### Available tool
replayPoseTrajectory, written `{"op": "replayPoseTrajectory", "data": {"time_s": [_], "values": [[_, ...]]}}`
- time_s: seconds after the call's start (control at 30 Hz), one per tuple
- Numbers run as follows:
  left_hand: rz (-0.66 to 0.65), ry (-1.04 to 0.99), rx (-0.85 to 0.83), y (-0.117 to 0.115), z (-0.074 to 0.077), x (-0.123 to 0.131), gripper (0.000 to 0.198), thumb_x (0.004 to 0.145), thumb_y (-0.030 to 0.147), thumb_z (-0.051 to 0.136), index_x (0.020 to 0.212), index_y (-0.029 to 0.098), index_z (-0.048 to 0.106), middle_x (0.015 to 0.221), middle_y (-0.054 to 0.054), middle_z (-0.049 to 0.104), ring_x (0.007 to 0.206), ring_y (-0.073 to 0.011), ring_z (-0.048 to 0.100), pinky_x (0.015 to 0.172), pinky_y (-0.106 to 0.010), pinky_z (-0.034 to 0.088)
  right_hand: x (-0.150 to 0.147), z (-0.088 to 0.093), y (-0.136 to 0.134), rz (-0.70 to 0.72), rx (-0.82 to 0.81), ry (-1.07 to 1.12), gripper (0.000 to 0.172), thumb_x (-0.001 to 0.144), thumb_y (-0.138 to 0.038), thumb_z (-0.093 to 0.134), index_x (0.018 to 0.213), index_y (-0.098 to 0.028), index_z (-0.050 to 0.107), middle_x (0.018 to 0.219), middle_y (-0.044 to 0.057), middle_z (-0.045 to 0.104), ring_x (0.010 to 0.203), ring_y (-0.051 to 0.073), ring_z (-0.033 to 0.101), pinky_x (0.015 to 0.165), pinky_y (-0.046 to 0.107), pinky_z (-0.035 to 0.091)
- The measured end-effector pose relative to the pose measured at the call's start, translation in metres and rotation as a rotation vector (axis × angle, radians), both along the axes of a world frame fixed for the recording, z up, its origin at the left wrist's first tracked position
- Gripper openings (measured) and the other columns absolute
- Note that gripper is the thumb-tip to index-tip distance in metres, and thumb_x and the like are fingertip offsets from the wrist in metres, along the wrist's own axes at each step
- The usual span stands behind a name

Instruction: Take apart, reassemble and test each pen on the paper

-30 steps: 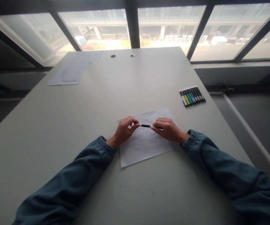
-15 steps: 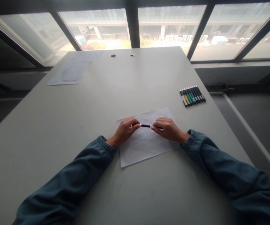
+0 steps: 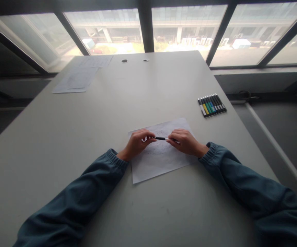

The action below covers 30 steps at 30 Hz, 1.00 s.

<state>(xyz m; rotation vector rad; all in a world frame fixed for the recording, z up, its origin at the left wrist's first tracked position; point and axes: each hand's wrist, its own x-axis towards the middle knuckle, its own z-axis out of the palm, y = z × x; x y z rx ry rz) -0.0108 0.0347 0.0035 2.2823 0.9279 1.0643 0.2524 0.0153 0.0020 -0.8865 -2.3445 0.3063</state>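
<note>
A black marker pen point(image 3: 161, 138) lies level between my two hands, just above a white sheet of paper point(image 3: 161, 161) with a faint drawing on it. My left hand point(image 3: 136, 143) pinches the pen's left end with its fingers closed. My right hand point(image 3: 185, 141) grips the right end, fingers curled round it. Both hands rest on the sheet near the middle of the grey table point(image 3: 60, 144). Dark teal sleeves cover both forearms.
A row of several coloured markers point(image 3: 211, 105) lies near the table's right edge. Loose printed sheets point(image 3: 78, 77) lie at the far left corner. Two small round holes point(image 3: 124, 61) sit near the far edge, under a wide window.
My left fingers have closed slightly further along the pen's left end. Everything else is as before.
</note>
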Motion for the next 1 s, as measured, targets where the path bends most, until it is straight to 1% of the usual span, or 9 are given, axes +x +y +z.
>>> {"op": "replayPoseTrajectory", "data": {"time_s": [0.1,0.2,0.27,0.33,0.4,0.47,0.57,0.8,1.0], "values": [[0.003,-0.023,-0.026,-0.0001,-0.0016,0.0003,0.022,0.089,0.040,0.073,0.091,0.018,0.073,0.076,-0.003,0.070,0.061,-0.0097,0.056,0.061,-0.022,0.048,-0.0002,0.0013,-0.0004,0.001,-0.005,-0.029,0.028,0.103,-0.032,0.051,0.083,-0.018,0.064,0.075,0.005,0.065,0.071,0.017,0.056,0.070,0.030,0.040],[0.018,-0.032,-0.047,0.0002,-0.0019,0.0002,0.032,0.086,0.046,0.075,0.103,0.019,0.072,0.081,-0.003,0.073,0.061,-0.0099,0.057,0.061,-0.022,0.049,-0.0008,0.0022,-0.0010,-0.002,-0.008,-0.034,0.028,0.103,-0.032,0.051,0.082,-0.018,0.063,0.075,0.005,0.064,0.071,0.017,0.056,0.070,0.030,0.040],[0.019,-0.003,-0.073,0.0004,-0.0008,-0.0005,0.034,0.091,0.048,0.069,0.107,0.018,0.072,0.080,-0.003,0.073,0.061,-0.0100,0.057,0.062,-0.022,0.048,-0.0011,0.0023,-0.0014,-0.005,-0.006,-0.026,0.028,0.103,-0.032,0.051,0.081,-0.018,0.063,0.074,0.005,0.064,0.071,0.017,0.055,0.070,0.030,0.040],[-0.006,0.042,-0.107,0.0005,0.0010,-0.0014,0.034,0.098,0.047,0.057,0.100,0.017,0.073,0.076,-0.002,0.071,0.062,-0.0105,0.058,0.063,-0.022,0.047,-0.0012,0.0023,-0.0016,-0.004,-0.003,-0.017,0.027,0.103,-0.032,0.052,0.081,-0.018,0.063,0.074,0.005,0.064,0.071,0.017,0.055,0.069,0.029,0.039],[-0.038,0.075,-0.127,0.0003,0.0026,-0.0021,0.040,0.102,0.045,0.050,0.084,0.016,0.071,0.070,-0.002,0.068,0.062,-0.0106,0.058,0.063,-0.022,0.045,-0.0012,0.0020,-0.0016,0.003,0.001,-0.008,0.026,0.102,-0.032,0.053,0.082,-0.018,0.063,0.074,0.004,0.064,0.071,0.017,0.055,0.069,0.029,0.039],[-0.048,0.092,-0.127,-0.0003,0.0040,-0.0020,0.044,0.102,0.043,0.051,0.071,0.015,0.066,0.065,-0.001,0.065,0.060,-0.0099,0.056,0.061,-0.021,0.043,-0.0012,0.0017,-0.0015,0.009,0.004,0.000,0.025,0.102,-0.032,0.054,0.083,-0.018,0.063,0.074,0.004,0.064,0.071,0.017,0.055,0.070,0.029,0.039],[-0.039,0.090,-0.105,-0.0013,0.0053,-0.0009,0.043,0.101,0.039,0.054,0.065,0.015,0.063,0.062,0.000,0.061,0.056,-0.0087,0.051,0.059,-0.021,0.040,-0.0012,0.0010,-0.0011,0.010,0.007,0.004,0.025,0.102,-0.032,0.054,0.082,-0.019,0.063,0.075,0.005,0.064,0.072,0.017,0.056,0.070,0.029,0.039],[0.002,0.044,-0.021,-0.0018,0.0036,0.0009,0.026,0.094,0.041,0.066,0.086,0.017,0.073,0.069,0.000,0.067,0.056,-0.0085,0.050,0.058,-0.021,0.042,-0.0011,0.0033,-0.0008,0.000,0.002,-0.036,0.032,0.104,-0.032,0.048,0.080,-0.018,0.063,0.074,0.005,0.065,0.071,0.017,0.056,0.070,0.030,0.039],[0.017,0.024,-0.004,-0.0023,0.0030,0.0011,0.027,0.093,0.043,0.067,0.088,0.017,0.074,0.070,-0.002,0.069,0.057,-0.0092,0.052,0.058,-0.022,0.044,-0.0007,0.0012,-0.0006,-0.020,-0.001,-0.010,0.028,0.104,-0.034,0.050,0.087,-0.018,0.066,0.076,0.006,0.068,0.071,0.017,0.060,0.069,0.030,0.041]]}}
